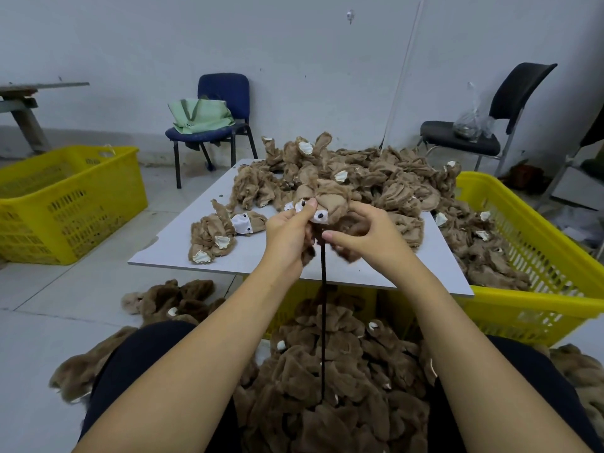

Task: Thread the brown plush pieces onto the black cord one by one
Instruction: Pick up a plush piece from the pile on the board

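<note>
- The brown plush piece (pixel 330 204) I'm working on sits up between my two hands, above the near edge of the desk (pixel 183 243), its white patches with dark bead eyes turned toward me.
- My left hand (pixel 289 232) pinches it at the white patch, thumb and fingers curled round the fabric; my right hand (pixel 362 238) grips the darker fur on its underside, thumb pointing inward toward the cord.
- The black cord (pixel 323 322) runs nearly straight down from the gap between my hands — its long axis vertical, toward my lap — and looks taut. Its top end disappears behind the plush, so I can't tell whether it has already passed through.
- At the cord's lower end lies the heap of threaded plush (pixel 330 371) between my knees. By my judgement this piece has to slide down along the cord's line, and both hands are equally near it.
- Further out, the pile of unthreaded pieces (pixel 376 181) covers the far part of the desk and spills into the yellow crate (pixel 555 289) on my right; a small cluster (pixel 212 237) lies apart near the left edge.
- Beyond — a second yellow crate (pixel 65 204) on the floor at left, a blue chair (pixel 222 119) with a green bag (pixel 199 116), and a black chair (pixel 490 125).
</note>
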